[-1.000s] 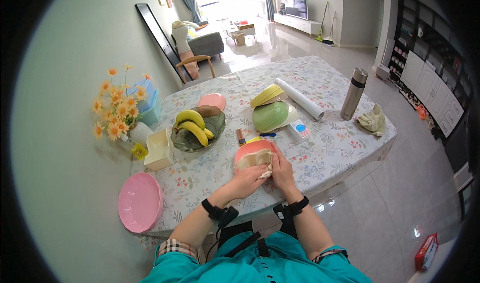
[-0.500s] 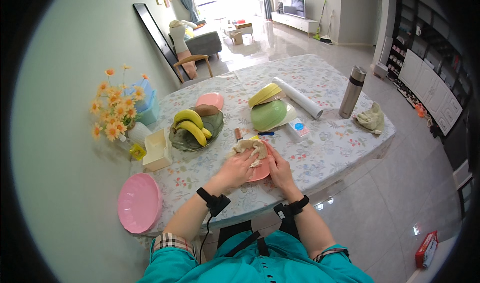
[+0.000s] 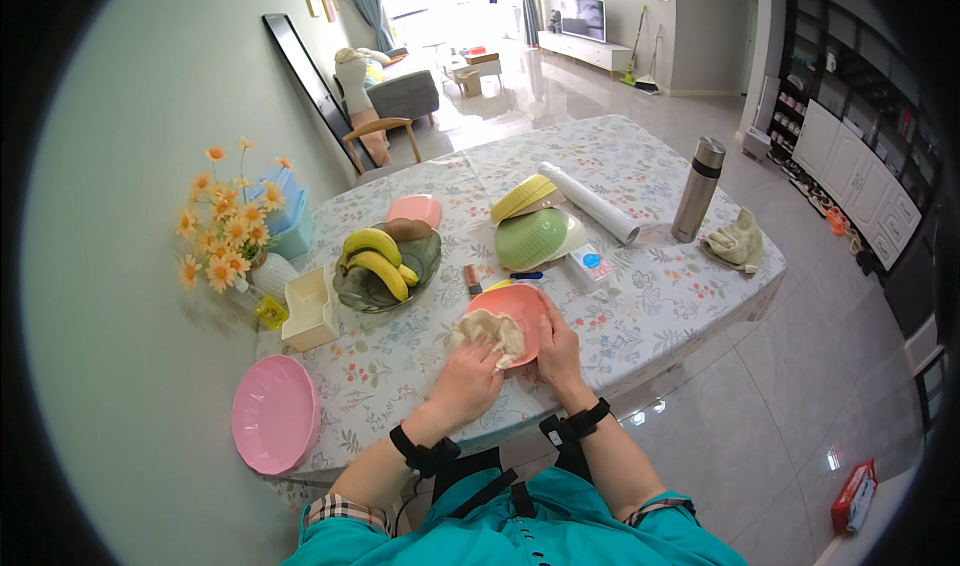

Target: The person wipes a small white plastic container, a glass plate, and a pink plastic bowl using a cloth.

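A shallow pink bowl (image 3: 518,309) is at the near edge of the table, its inside facing up. My right hand (image 3: 558,348) grips its right rim, fingers along the outside. My left hand (image 3: 472,374) presses a crumpled cream cloth (image 3: 490,334) onto the bowl's left side, its fingers partly buried in the folds. Just beyond the bowl lie a small brown-capped object (image 3: 472,280) and a dark blue item (image 3: 527,276).
Around the far side are green bowl (image 3: 535,238), yellow bowl (image 3: 522,198), white roll (image 3: 590,204), steel flask (image 3: 698,191) and folded cloth (image 3: 736,242). Bananas (image 3: 378,268) lie on a dark glass plate (image 3: 428,266). A pink basin (image 3: 275,416) and cream box (image 3: 310,311) stand left.
My left hand has slid the cloth toward me and to the left across the bowl, uncovering more of its inside. My right hand keeps its hold on the rim.
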`<state>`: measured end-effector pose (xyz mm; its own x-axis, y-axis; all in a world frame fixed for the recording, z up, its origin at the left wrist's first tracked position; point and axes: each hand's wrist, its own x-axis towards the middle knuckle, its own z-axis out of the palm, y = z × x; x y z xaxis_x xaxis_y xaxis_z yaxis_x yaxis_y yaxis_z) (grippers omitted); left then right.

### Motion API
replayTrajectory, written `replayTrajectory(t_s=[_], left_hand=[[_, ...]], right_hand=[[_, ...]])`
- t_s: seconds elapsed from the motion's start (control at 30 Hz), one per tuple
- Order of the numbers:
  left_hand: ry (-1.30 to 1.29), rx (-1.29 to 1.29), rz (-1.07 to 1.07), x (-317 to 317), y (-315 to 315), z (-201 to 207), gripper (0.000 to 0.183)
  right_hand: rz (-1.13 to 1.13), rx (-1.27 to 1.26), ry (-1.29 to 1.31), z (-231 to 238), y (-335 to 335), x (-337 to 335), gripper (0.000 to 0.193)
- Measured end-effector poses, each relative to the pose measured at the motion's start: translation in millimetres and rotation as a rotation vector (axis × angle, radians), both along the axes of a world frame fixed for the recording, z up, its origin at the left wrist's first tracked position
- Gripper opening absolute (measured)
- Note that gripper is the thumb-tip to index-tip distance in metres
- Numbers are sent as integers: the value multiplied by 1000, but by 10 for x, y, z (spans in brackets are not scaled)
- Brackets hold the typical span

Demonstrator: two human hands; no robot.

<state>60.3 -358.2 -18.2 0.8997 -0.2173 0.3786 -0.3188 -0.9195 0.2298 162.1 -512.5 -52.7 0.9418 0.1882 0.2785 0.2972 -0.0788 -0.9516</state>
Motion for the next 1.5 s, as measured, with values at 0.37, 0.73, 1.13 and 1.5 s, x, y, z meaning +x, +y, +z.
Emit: replayTrajectory(t_s=[0.37, 0.73, 1.13, 1.5], left_hand=[[-143, -485, -65, 272, -486, 49, 37], [-5, -1074, 85, 506, -782, 234, 22], [408, -1894, 63, 667, 88, 518, 28], [261, -1587, 13, 395, -635, 227, 27]], right_hand=[[194, 361, 231, -40, -87, 109, 58], [425, 786, 158, -61, -61, 190, 98], [106, -111, -577, -4, -52, 55, 125], [228, 537, -80, -89, 16, 131, 98]])
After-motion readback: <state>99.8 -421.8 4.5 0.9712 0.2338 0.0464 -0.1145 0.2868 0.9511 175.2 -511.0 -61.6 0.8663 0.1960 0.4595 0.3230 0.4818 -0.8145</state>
